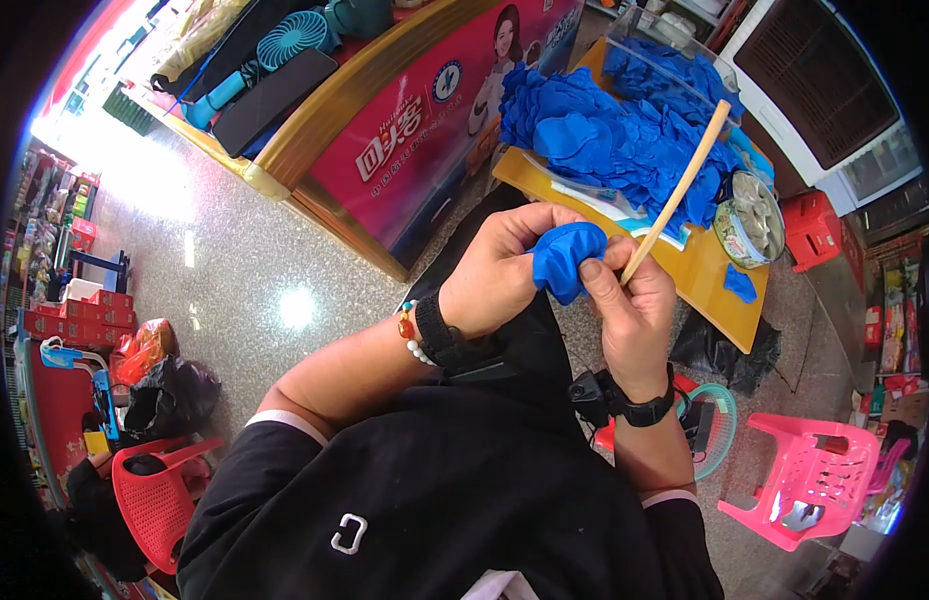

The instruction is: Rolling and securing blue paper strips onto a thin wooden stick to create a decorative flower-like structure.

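Between my hands is a small rounded blue fabric-like piece (pixel 568 262), cupped and folded. My left hand (pixel 499 262) pinches its left side. My right hand (pixel 632 315) grips its right edge with thumb and finger, and also holds a light wooden stick (pixel 687 185) that slants up to the right. Past my hands, a big heap of similar blue pieces (pixel 609 135) covers much of a yellow wooden table (pixel 712 300). One loose blue piece (pixel 740 284) lies near the table's right edge.
A round tin (pixel 747 222) with greyish content stands at the table's right. A clear plastic box (pixel 674 50) holds more blue pieces at the back. A wood-edged counter (pixel 384 130) is ahead on the left. Pink plastic chairs (pixel 809 470) stand at the sides, and a green basket (pixel 719 430) sits below.
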Motion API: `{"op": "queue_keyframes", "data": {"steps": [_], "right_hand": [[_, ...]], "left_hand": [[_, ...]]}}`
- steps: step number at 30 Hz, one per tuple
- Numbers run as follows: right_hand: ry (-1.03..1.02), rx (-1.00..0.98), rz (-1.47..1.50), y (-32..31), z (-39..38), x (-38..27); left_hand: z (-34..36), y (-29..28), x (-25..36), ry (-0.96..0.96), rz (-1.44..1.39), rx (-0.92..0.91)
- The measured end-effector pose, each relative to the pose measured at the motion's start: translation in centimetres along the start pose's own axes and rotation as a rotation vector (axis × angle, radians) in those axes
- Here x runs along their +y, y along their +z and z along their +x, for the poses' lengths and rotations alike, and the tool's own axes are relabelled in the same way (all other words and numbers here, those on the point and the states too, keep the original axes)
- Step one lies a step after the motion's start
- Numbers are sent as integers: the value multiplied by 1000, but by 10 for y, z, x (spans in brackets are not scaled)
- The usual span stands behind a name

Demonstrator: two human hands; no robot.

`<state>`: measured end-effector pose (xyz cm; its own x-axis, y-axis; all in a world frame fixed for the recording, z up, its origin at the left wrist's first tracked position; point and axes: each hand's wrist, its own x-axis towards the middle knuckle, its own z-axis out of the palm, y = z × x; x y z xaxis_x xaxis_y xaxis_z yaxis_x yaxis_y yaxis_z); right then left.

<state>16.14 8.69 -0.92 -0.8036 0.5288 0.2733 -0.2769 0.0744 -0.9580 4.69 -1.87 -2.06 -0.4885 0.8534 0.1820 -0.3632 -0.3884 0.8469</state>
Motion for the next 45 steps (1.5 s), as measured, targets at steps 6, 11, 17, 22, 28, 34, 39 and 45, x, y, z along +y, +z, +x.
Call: {"op": "queue_keyframes", "data": {"steps": [6, 11, 17, 22, 28, 34, 39, 45], "right_hand": [[-67, 100, -16, 7, 1, -2], [-39, -60, -171, 14, -3, -2], [-81, 40, -76, 19, 0, 2], [-94, 59, -253, 18, 1, -4], [-133, 174, -305, 3, 13, 11], [-43, 173, -173, -7, 20, 13], [41, 96, -102, -10, 21, 16], [-72, 188, -94, -10, 12, 7]], "left_hand": [[6, 1, 0, 25, 68, 124], [8, 3, -6, 40, 134, 197], [10, 11, -6, 107, 316, 302], [11, 9, -15, 50, 262, 326], [7, 10, -13, 141, 442, 262], [4, 2, -3, -110, 152, -6], [6, -3, -2, -243, -81, 0], [7, -2, -3, -227, -56, 130]]}}
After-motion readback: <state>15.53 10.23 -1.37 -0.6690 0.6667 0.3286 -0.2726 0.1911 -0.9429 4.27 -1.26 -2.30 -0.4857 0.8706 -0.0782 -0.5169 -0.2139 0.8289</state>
